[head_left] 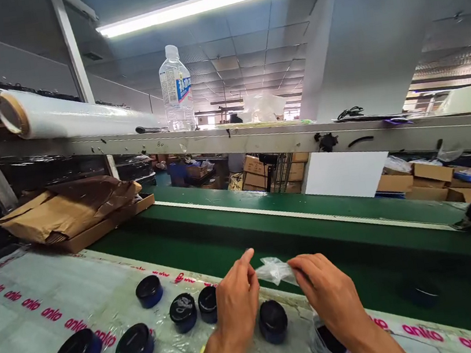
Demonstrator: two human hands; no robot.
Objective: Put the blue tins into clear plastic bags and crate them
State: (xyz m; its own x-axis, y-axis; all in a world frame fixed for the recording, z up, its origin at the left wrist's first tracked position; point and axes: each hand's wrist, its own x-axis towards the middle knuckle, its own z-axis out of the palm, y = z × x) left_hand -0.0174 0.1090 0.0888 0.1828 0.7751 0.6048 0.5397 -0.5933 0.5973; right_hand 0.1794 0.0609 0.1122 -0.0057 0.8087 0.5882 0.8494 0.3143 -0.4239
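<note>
We saw a long green belt (pixel 173 232) running across a workshop, with a pale raised strip along its length. Alongside it, nearest us, lay a surface (pixel 15 324) covered in clear film printed "anko" in pink. Above the belt we saw a metal shelf (pixel 212 139), and behind it a white panel (pixel 346 172). A large roll of film (pixel 78 117) lay on the shelf at left; below it, crumpled brown paper (pixel 73 208) filled a shallow cardboard tray (pixel 110 223) at the belt's edge. A clear bottle (pixel 177 91) with a blue label stood upright on the shelf. At the centre we saw two bare hands raised over the near edge of the belt: the right hand (pixel 330 289) had its fingers closed in a pinch on one end of a small clear plastic piece, while the left hand (pixel 238 302) held its fingers close together at the other end, though we could not tell whether they gripped it. Under the right wrist sat a dark item in clear wrapping (pixel 326 342). We counted six glossy dark round pieces (pixel 134 348) on the surface, one between the forearms and five to the left. Smallest was the clear plastic piece (pixel 276 270) itself, crumpled between the hands.
</note>
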